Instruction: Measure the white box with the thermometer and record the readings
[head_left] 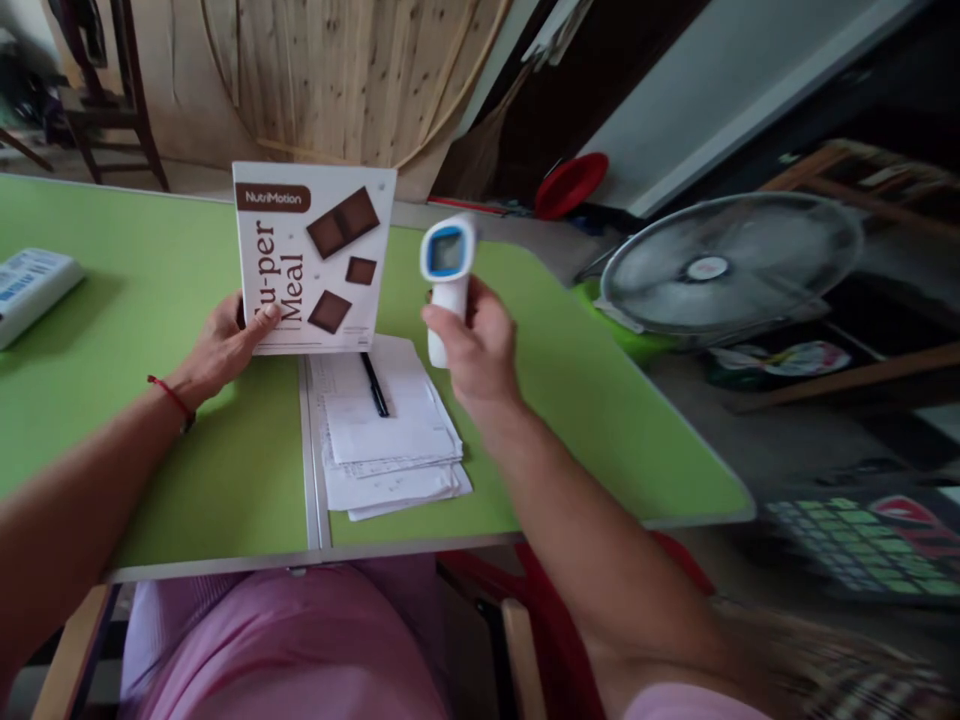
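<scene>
My left hand [232, 340] grips the lower left corner of a white box [315, 260] printed with brown chocolate pieces and the words "NutriMotion" and "Meal". The box is held upright above the green table, its front facing me. In my right hand [484, 340] is a white infrared thermometer [448, 285], held by its handle with the blue-framed screen turned toward me. The reading on the screen is too blurred to make out. Below the box lies a stack of papers [390, 440] with a black pen [375, 385] on top, partly hidden by the box.
The green folding table [210, 500] has a metal seam near the papers. A white box with blue print [37, 285] sits at its left. Beyond the right edge stand a round fan [727, 265] and a red basin [571, 185]. A wooden chair [112, 110] is behind.
</scene>
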